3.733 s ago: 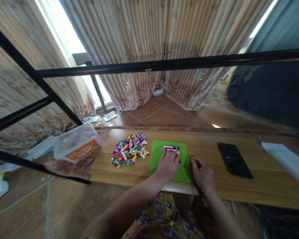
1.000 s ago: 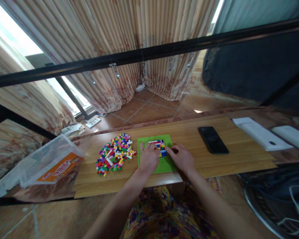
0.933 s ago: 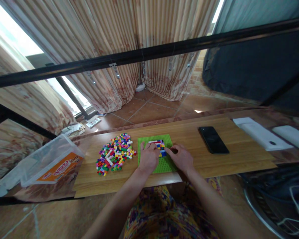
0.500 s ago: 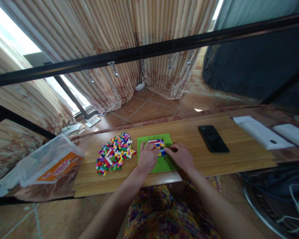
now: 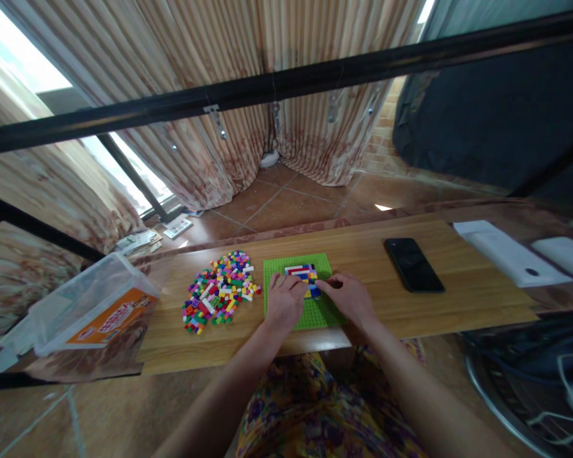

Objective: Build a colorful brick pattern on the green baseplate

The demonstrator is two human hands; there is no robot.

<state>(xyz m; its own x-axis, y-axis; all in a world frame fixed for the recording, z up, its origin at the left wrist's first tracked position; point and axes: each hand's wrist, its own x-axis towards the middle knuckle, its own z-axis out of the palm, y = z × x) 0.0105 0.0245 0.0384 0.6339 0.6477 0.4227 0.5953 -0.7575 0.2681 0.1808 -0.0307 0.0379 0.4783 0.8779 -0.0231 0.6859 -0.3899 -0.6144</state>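
A green studded baseplate (image 5: pixel 318 315) lies on the wooden board, carrying a flat patch of joined building bricks (image 5: pixel 302 271) in red, white, blue, yellow and purple. My left hand (image 5: pixel 285 300) lies over the left part of the patch, its curled fingers at the bricks and covering some of them. From the other side, my right hand (image 5: pixel 352 298) has thumb and forefinger brought together at the right edge of the patch, by the blue bricks. Whatever small piece may sit between the fingertips is hidden. Left of the baseplate spreads a pile of loose bricks (image 5: pixel 222 289) in many colours.
A black phone (image 5: pixel 414 265) rests on the wooden board (image 5: pixel 367 254) to the right, with a white flat object (image 5: pixel 506 253) beyond it. At far left stands a clear plastic tub (image 5: pixel 98 308) with an orange label. A black rail (image 5: pixel 248 89) crosses in front.
The view has shifted slightly. Both hands stay at the brick patch, and the left fingers have moved a little, showing more of its upper left part.
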